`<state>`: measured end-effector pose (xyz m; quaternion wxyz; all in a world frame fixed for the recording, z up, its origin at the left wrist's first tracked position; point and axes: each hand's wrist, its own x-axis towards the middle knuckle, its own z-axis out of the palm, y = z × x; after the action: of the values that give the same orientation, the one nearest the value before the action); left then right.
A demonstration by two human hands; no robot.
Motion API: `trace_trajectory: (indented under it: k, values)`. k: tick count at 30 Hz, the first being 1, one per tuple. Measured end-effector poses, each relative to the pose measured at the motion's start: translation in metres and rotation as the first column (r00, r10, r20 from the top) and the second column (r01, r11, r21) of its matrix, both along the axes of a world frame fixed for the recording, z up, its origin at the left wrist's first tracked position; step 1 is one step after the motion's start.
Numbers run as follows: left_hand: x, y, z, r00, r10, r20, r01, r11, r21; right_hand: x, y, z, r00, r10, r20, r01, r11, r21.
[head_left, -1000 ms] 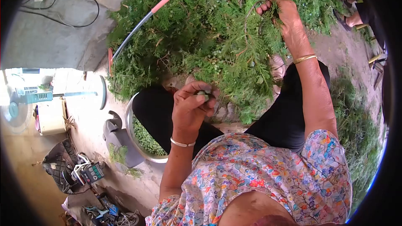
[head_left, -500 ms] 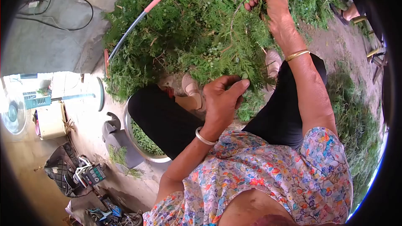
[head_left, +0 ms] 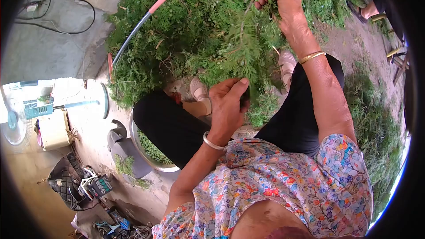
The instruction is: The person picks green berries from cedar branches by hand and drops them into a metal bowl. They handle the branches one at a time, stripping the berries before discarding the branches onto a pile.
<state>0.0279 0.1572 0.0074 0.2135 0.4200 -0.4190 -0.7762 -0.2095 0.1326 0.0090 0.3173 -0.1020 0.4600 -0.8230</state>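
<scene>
My right hand [head_left: 290, 9] is closed around the stem of a leafy evergreen branch [head_left: 242, 51], which hangs down in front of me between my knees. A thin pale tip shows above these fingers; I cannot make out what it is. My left hand [head_left: 229, 104] is by the lower leaf tips of the branch, thumb pressed against curled fingers. Whatever lies between them is hidden. Beside my left knee stands a round metal basin [head_left: 167, 167] with many small green cones [head_left: 150, 148] in it.
A big heap of cut evergreen branches [head_left: 199, 22] spreads before my feet. A curved grey rod with a pink handle [head_left: 160, 1] lies on its left side. Farther left are a fan [head_left: 15, 121], a cable [head_left: 66, 31] and a quilted bag [head_left: 64, 179]. Another person's foot [head_left: 365, 13] shows at upper right.
My left hand has shifted slightly left and up; the small green cone seen at its fingertips before is out of sight. My right hand has moved a little left with the branch.
</scene>
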Motion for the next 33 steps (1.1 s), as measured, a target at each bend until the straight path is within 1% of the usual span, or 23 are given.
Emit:
trace_trajectory:
  k: [2, 3, 4, 6, 8, 10, 12, 13, 15, 16, 17, 18, 19, 20, 22, 23, 25, 26, 28, 29, 31, 32, 33]
  values:
    - [0.012, -0.001, 0.004, 0.999, -0.011, 0.046, 0.014, 0.998, -0.063, -0.014, 0.001, -0.008, 0.998, 0.025, 0.064, -0.019, 0.995, -0.098]
    - [0.022, -0.003, 0.002, 1.000, -0.030, 0.002, 0.030, 1.000, -0.003, -0.023, 0.000, -0.011, 0.998, 0.025, 0.061, -0.019, 0.995, -0.098]
    - [0.033, -0.004, 0.006, 1.000, -0.029, 0.001, 0.029, 1.000, -0.003, -0.032, 0.000, -0.014, 0.996, -0.026, 0.088, 0.035, 0.993, -0.109]
    - [0.059, -0.006, 0.015, 0.997, 0.073, 0.040, -0.074, 0.997, 0.021, -0.037, -0.001, -0.015, 0.991, -0.077, 0.114, 0.090, 0.989, -0.119]
    - [0.093, -0.021, 0.028, 0.984, 0.173, -0.036, -0.176, 0.978, -0.114, -0.034, 0.001, -0.013, 0.984, -0.030, 0.177, 0.052, 0.991, -0.123]
    - [0.133, -0.039, 0.040, 0.924, 0.367, -0.107, -0.381, 0.905, -0.187, -0.031, 0.003, -0.012, 0.988, -0.016, 0.154, 0.031, 0.995, -0.099]
    - [0.174, -0.056, 0.047, 0.854, 0.518, -0.052, -0.505, 0.799, -0.325, -0.027, 0.002, -0.009, 0.993, 0.035, 0.116, -0.027, 0.997, -0.074]
    - [0.197, -0.063, 0.045, 0.849, 0.525, -0.055, -0.512, 0.793, -0.330, -0.026, 0.001, -0.008, 0.992, 0.044, 0.115, -0.035, 0.996, -0.080]
    - [0.244, -0.077, 0.029, 0.741, 0.665, 0.087, -0.533, 0.663, -0.525, -0.022, -0.001, -0.006, 0.989, 0.023, 0.147, -0.016, 0.999, -0.049]
    - [0.271, -0.084, 0.014, 0.741, 0.666, 0.086, -0.533, 0.661, -0.528, -0.020, 0.000, -0.005, 0.989, 0.025, 0.148, -0.017, 0.998, -0.052]
    - [0.297, -0.091, -0.003, 0.689, 0.664, 0.290, -0.248, 0.592, -0.767, -0.019, 0.000, -0.003, 0.988, 0.043, 0.146, -0.034, 0.997, -0.065]
    - [0.303, -0.092, -0.007, 0.563, 0.689, 0.456, 0.102, 0.490, -0.866, -0.018, 0.001, -0.002, 0.988, 0.061, 0.143, -0.050, 0.996, -0.078]
    - [0.309, -0.093, -0.009, 0.383, 0.736, 0.558, 0.319, 0.461, -0.828, -0.018, 0.000, -0.004, 0.988, 0.060, 0.144, -0.049, 0.996, -0.079]
    - [0.313, -0.095, -0.011, 0.384, 0.736, 0.558, 0.319, 0.461, -0.828, -0.018, -0.001, -0.006, 0.988, 0.060, 0.146, -0.047, 0.995, -0.089]
    - [0.323, -0.102, -0.016, 0.178, 0.811, 0.558, 0.422, 0.449, -0.788, -0.018, -0.002, -0.009, 0.987, 0.060, 0.147, -0.046, 0.994, -0.098]
    - [0.334, -0.112, -0.021, 0.179, 0.810, 0.558, 0.423, 0.449, -0.787, -0.018, -0.002, -0.009, 0.987, 0.057, 0.149, -0.042, 0.994, -0.102]
    - [0.344, -0.126, -0.023, 0.352, 0.797, 0.491, 0.250, 0.425, -0.870, -0.017, 0.000, -0.008, 0.987, 0.054, 0.152, -0.038, 0.994, -0.104]
    - [0.346, -0.127, -0.026, 0.352, 0.797, 0.491, 0.250, 0.426, -0.870, -0.017, 0.000, -0.006, 0.987, 0.048, 0.154, -0.035, 0.996, -0.088]
    - [0.312, -0.123, -0.006, 0.096, 0.781, 0.617, 0.412, 0.533, -0.739, -0.015, 0.001, -0.002, 0.986, 0.038, 0.161, -0.026, 0.997, -0.074]
    - [0.314, -0.128, -0.011, 0.100, 0.781, 0.617, 0.417, 0.530, -0.739, -0.015, 0.002, -0.001, 0.987, 0.032, 0.155, -0.020, 0.997, -0.076]
    - [0.325, -0.139, -0.027, -0.271, 0.658, 0.703, 0.510, 0.717, -0.475, -0.016, 0.003, -0.003, 0.989, 0.020, 0.149, -0.009, 0.997, -0.072]
    - [0.328, -0.140, -0.031, -0.268, 0.657, 0.705, 0.514, 0.716, -0.472, -0.018, 0.002, -0.006, 0.991, 0.025, 0.128, -0.015, 0.997, -0.079]
    - [0.329, -0.139, -0.032, -0.190, 0.733, 0.653, 0.575, 0.622, -0.532, -0.019, 0.001, -0.007, 0.994, 0.034, 0.105, -0.025, 0.996, -0.085]
